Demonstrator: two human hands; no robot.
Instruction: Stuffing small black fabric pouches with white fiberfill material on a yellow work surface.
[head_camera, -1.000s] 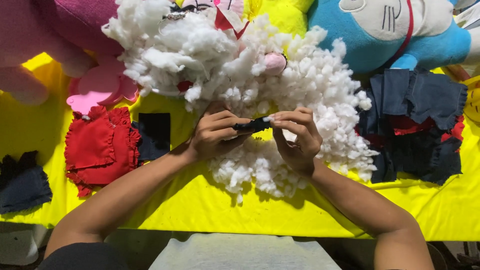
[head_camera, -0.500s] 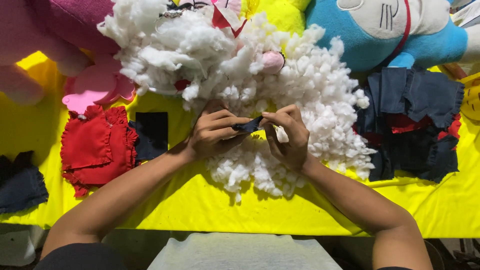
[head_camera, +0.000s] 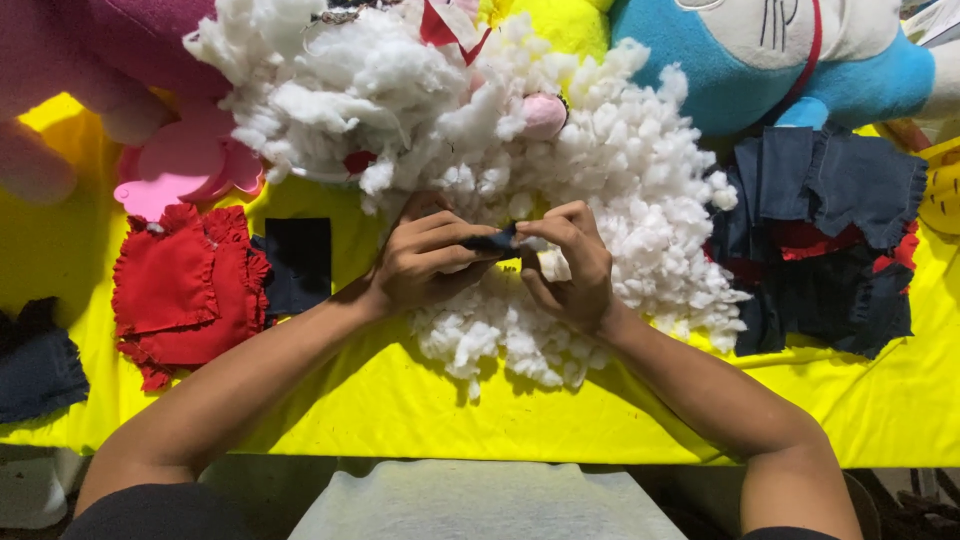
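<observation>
Yellow cloth covers the surface (head_camera: 400, 400), and from the head camera I see a big heap of white stuffing (head_camera: 600, 180) spread across its middle. My left hand (head_camera: 425, 262) and right hand (head_camera: 570, 265) meet over the heap, fingers curled, both pinching a small dark fabric piece (head_camera: 495, 241) between them, just above the fluff. Left of my arms lies a red ruffled cloth (head_camera: 180, 285) touching a dark square patch (head_camera: 300, 262). Right of the heap sit stacked navy fabric pieces (head_camera: 830, 230), with a blue plush toy (head_camera: 760, 60) behind them.
</observation>
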